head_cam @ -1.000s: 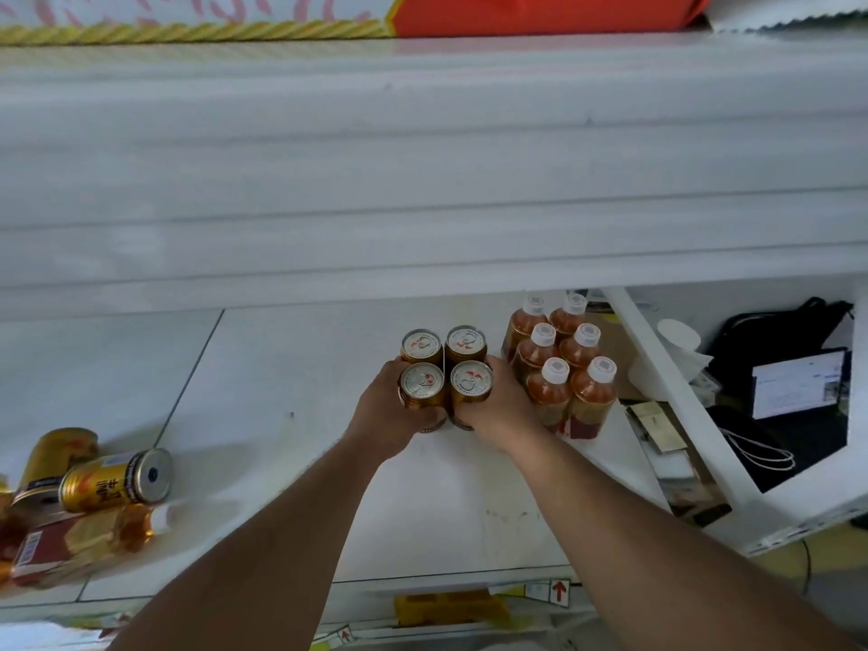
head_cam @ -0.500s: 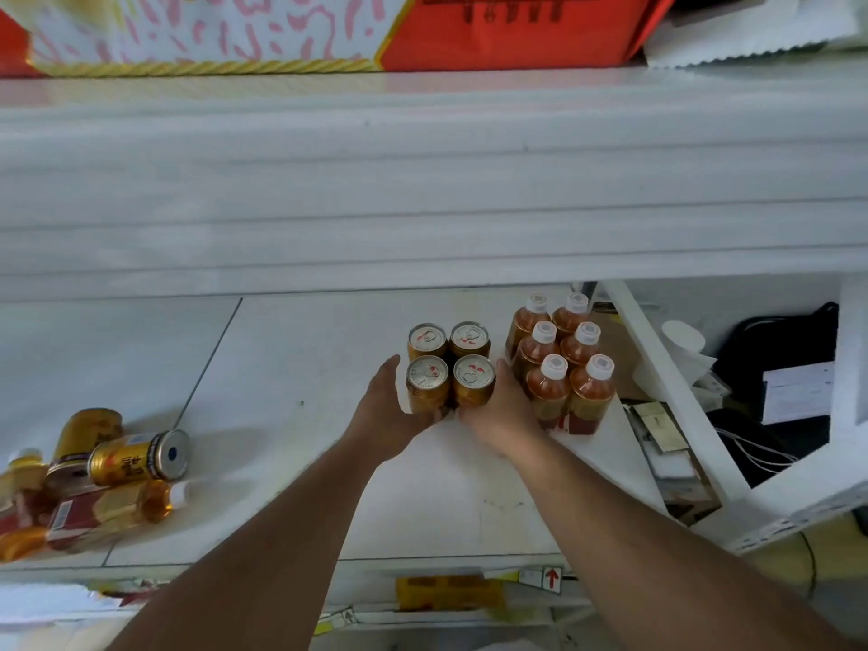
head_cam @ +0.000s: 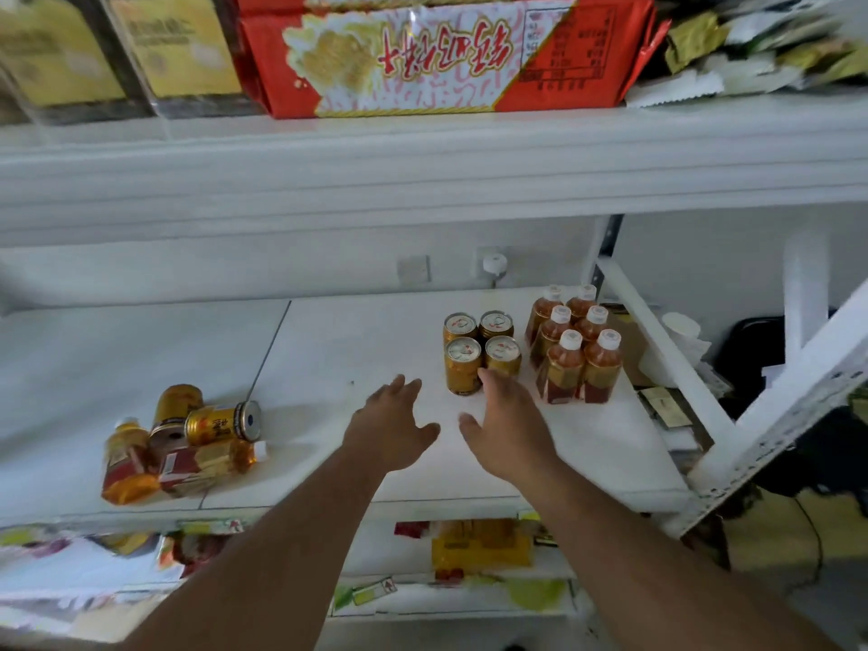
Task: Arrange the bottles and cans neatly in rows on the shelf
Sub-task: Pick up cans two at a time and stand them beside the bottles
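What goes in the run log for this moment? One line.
left hand open | right hand open | cans upright, two rows | bottles upright | pile unsorted

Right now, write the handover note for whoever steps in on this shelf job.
Left hand: open, holds nothing, above the shelf.
Right hand: open, holds nothing, fingertips close to the front cans; contact unclear.
Done: four gold cans stand upright in a two-by-two block; six bottles stand in two rows just right of them.
Left: a loose pile at the shelf's left front, with at least two gold cans and some bottles lying on their sides. Stand these up and line them in rows beside the block.
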